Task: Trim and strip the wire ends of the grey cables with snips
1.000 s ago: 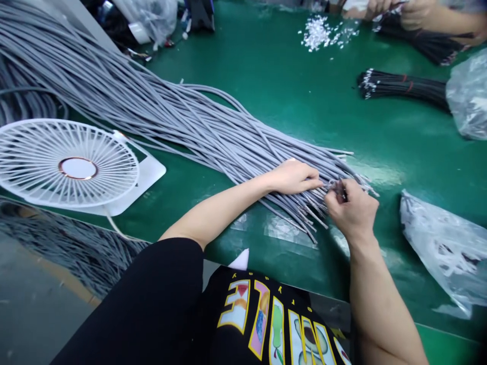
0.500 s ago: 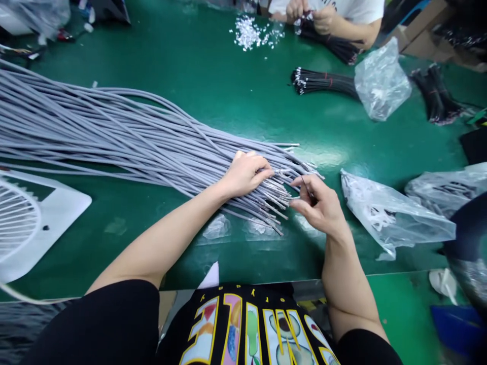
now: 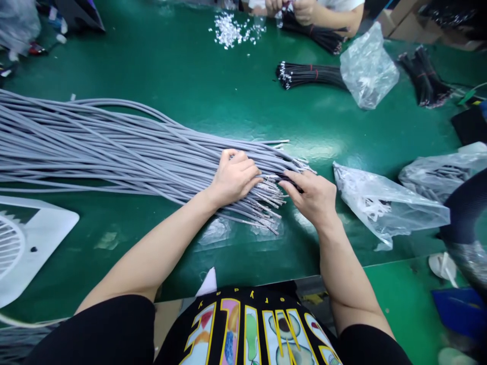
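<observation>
A thick bundle of long grey cables (image 3: 160, 147) lies across the table, many of its ends stripped to silvery shielding (image 3: 268, 195). My left hand (image 3: 236, 176) rests on the bundle near those ends, fingers curled, with one cable pinched between thumb and forefinger. Just to its right, my right hand (image 3: 312, 195) is closed, thumb and forefinger together at that cable's stripped end. Something dark shows under the right fingers, too hidden to name.
Clear plastic bags (image 3: 388, 203) with pale parts lie to the right. A white fan-like grille (image 3: 41, 223) stands at left. Across the table are black cable bundles (image 3: 314, 74), small white pieces (image 3: 228, 30) and another person's hands (image 3: 300, 10).
My right hand has turned more palm-down and its fingers have moved in to the cable end by my left hand. The whole view has shifted slightly.
</observation>
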The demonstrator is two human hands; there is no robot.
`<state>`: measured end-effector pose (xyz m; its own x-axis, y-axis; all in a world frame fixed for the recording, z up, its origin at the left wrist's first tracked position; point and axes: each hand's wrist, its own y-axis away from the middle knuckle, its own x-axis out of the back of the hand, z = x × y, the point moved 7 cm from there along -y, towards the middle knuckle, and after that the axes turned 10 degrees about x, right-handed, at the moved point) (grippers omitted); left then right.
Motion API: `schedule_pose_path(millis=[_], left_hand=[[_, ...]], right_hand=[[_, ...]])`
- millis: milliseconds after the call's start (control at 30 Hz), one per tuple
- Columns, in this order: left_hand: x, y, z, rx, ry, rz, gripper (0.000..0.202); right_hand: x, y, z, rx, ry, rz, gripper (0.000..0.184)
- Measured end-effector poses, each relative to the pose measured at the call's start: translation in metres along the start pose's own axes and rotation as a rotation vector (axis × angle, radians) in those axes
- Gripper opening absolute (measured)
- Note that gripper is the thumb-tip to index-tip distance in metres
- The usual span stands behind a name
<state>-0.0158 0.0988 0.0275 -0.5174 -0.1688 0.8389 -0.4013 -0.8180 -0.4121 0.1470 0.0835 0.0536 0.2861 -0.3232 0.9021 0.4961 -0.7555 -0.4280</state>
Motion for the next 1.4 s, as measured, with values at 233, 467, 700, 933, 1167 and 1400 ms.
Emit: schedule_pose_path(millis=[233,467,700,933,1167,1400], left_hand=[[-0.002,0.0,0.0,-0.003,0.011,-0.02,0.026],[-0.002,0.0,0.0,-0.004,0.046,-0.02,0.027],[-0.002,-0.002,-0.001,0.037,0.062,-0.042,0.028],[-0.006,-0.005,-0.003,0.124,0.119,-0.151,0.026],[-0.011,-0.003,-0.002,0.107,0.117,-0.232,0.017],[-0.011,-0.003,-0.001,0.088,0.099,-0.21,0.016]], right_hand=[[-0.002,0.0,-0.002,0.001,0.0,0.017,0.03],[-0.006,-0.002,-0.003,0.006,-0.047,0.002,0.029],[-0.016,-0.003,-0.002,-0.037,-0.135,0.001,0.028],[-0.024,-0.006,-0.007,-0.026,-0.096,-0.164,0.023],[-0.026,-0.002,-0.007,-0.001,-0.181,-0.092,0.029],[-0.025,-0.002,-0.007,-0.057,-0.264,0.029,0.025]])
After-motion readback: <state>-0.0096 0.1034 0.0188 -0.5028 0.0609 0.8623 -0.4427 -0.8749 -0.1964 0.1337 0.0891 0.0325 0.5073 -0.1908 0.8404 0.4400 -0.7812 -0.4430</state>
